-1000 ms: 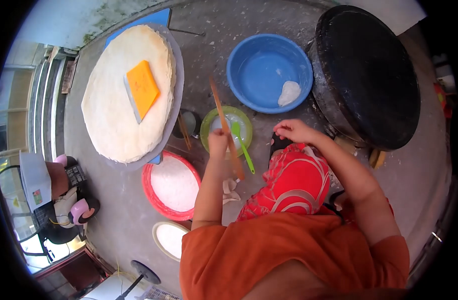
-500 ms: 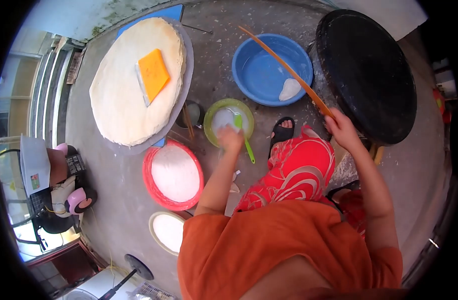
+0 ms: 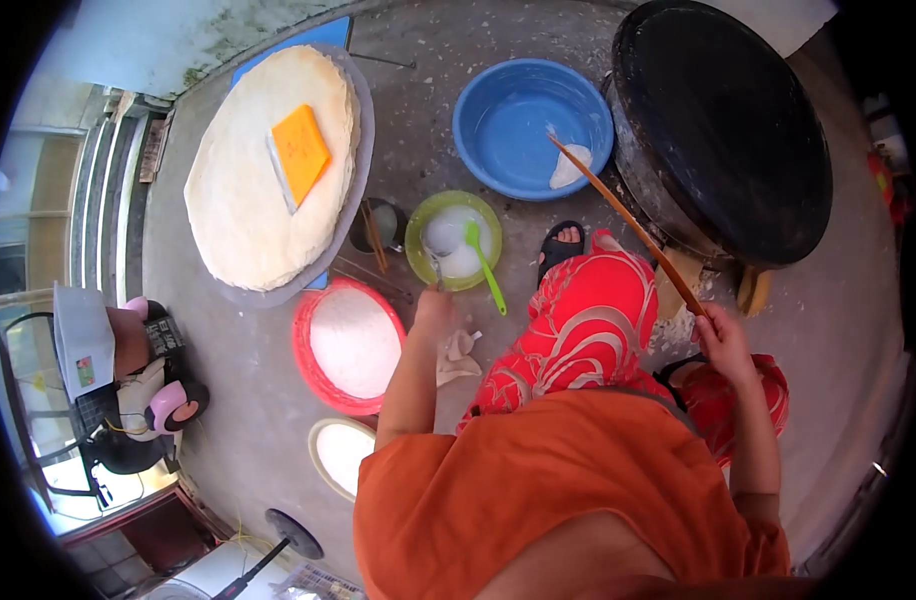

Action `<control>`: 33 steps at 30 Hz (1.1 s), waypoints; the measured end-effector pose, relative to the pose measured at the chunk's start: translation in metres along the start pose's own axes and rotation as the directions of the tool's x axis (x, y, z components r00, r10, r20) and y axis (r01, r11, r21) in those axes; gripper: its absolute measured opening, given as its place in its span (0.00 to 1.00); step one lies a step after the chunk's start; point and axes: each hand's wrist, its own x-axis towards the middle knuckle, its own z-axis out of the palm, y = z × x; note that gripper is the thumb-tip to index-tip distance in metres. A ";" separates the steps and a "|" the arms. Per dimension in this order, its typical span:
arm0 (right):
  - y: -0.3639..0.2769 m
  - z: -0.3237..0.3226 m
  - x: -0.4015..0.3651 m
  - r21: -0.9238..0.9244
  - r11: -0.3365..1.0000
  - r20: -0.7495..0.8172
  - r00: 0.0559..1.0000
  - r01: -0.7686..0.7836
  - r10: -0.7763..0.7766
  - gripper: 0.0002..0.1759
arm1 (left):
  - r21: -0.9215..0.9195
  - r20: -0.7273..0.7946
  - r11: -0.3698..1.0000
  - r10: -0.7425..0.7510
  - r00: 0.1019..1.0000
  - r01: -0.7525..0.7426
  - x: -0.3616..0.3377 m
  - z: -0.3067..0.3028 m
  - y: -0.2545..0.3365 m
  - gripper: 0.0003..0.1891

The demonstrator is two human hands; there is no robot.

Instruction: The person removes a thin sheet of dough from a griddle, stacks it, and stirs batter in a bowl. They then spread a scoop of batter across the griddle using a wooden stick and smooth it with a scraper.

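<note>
Left hand (image 3: 435, 312) closes on a thin utensil (image 3: 433, 268) dipped in the green bowl (image 3: 411, 245), which sits within easy reach by the knee, beside the red tray (image 3: 300, 350). Right hand (image 3: 723, 335) wraps the end of a long stick (image 3: 626, 225), angled so its tip reaches the white lump (image 3: 570, 165) in the blue basin (image 3: 508, 110), next to the black griddle (image 3: 728, 130).

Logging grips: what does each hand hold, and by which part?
The right hand grips the wooden stick at its near end. The left hand seems to hold a thin utensil at the green bowl; where exactly cannot be told.
</note>
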 end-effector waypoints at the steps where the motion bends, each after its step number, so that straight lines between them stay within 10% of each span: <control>1: 0.004 0.003 0.002 0.007 1.000 0.002 1.000 0.002 -0.002 0.07 | 0.006 -0.005 1.000 0.002 1.000 -0.002 -0.010 0.000 0.003 0.11; 3: 0.013 0.012 0.009 -0.184 0.974 -0.101 0.983 0.131 -0.151 0.07 | 0.690 -0.213 0.689 0.487 0.847 -0.223 -0.033 0.000 0.011 0.15; 8: 0.010 0.025 0.024 -0.338 0.941 -0.120 0.991 0.009 -0.053 0.12 | 0.676 -0.275 0.720 0.444 0.853 -0.157 -0.047 -0.008 0.013 0.16; 13: 0.016 0.025 0.037 -0.371 0.925 -0.157 0.987 -0.086 0.030 0.15 | -0.314 0.015 0.904 0.310 0.951 -0.289 -0.069 0.024 0.070 0.12; 15: 0.016 0.024 0.041 -0.493 0.870 -0.182 0.981 -0.027 -0.072 0.16 | -0.225 0.040 0.923 0.329 0.943 -0.313 -0.042 0.034 0.088 0.11; 17: 0.009 0.025 0.042 -0.503 0.862 -0.212 0.976 -0.061 -0.055 0.17 | 0.639 0.050 0.549 0.670 0.741 -0.539 -0.016 0.050 0.117 0.11; 20: 0.008 0.022 0.045 -0.508 0.857 -0.232 0.972 -0.089 -0.036 0.19 | 0.827 0.097 0.419 0.552 0.828 -0.376 0.006 0.092 0.166 0.12; 33: 0.033 0.016 0.052 -0.594 0.802 -0.207 0.976 -0.071 -0.067 0.29 | 0.852 0.220 0.348 0.442 0.870 -0.392 0.055 0.175 0.177 0.13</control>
